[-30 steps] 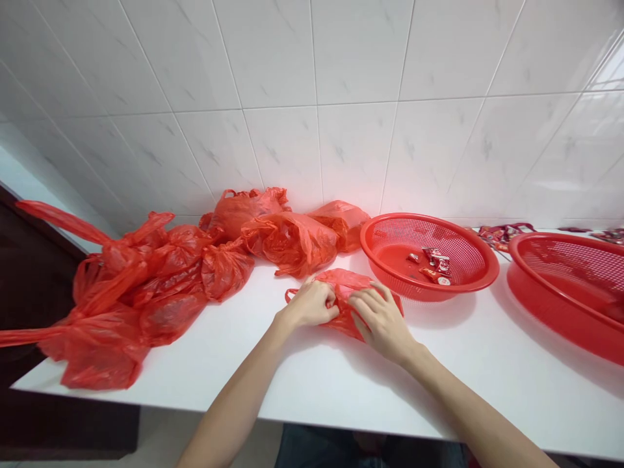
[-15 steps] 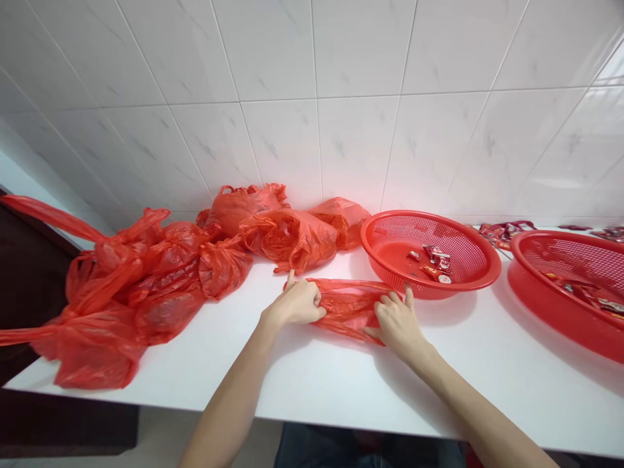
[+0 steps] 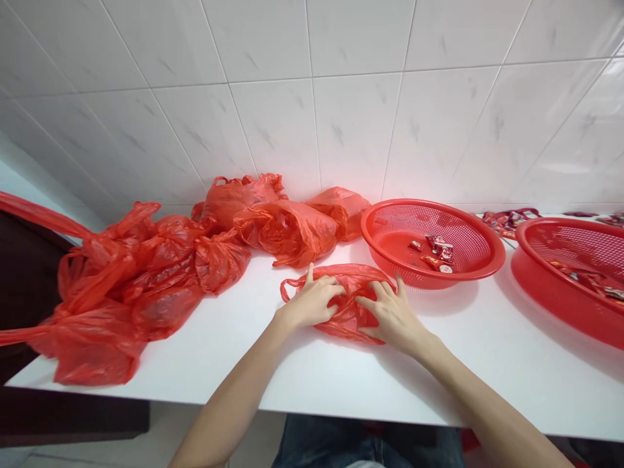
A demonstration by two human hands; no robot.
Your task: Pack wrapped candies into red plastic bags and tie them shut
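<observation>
A thin red plastic bag lies on the white table in front of me, its mouth spread and crumpled, with one handle loop sticking out at its left. My left hand rests on the bag's left part, thumb raised and the other fingers apart, their tips at the bag's folds. On the right part lies my right hand, its fingers spread and bent over the plastic. Just behind my right hand stands a red mesh basket holding a few small wrapped pieces.
Several filled red bags are piled at the left, with more red bags near the tiled wall. A second red basket with wrapped pieces stands at the right. Red wrapped items lie behind the baskets.
The bag was stretched flat between my hands; now it is bunched and opened wider. Both hands have come closer together, and their fingers have spread. The view has shifted slightly.
</observation>
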